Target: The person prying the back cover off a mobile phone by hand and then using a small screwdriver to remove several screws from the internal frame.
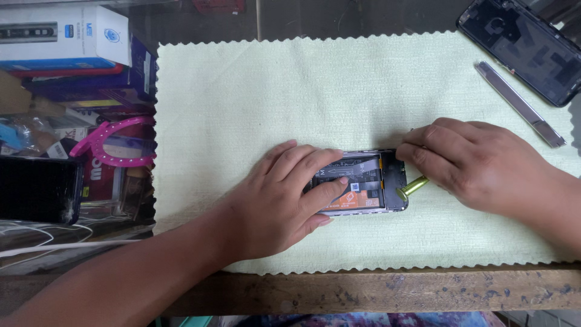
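Opened phone (363, 181) with back cover off, flat on pale green cloth (254, 103), near middle. Left hand (284, 203) spread flat over phone's left part, fingers pressing down on battery; right hand (472, 160) at phone's right end, fingers pinched on yellow-tipped tool (413, 187) touching that end. Far right: dark phone shell (526, 51), metal strip (519, 104) on cloth; boxes (63, 36) far left.

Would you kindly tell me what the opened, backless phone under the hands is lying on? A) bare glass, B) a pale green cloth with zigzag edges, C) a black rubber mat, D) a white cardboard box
B: the opened phone lies on the pale green zigzag-edged cloth, pinned by the left hand.
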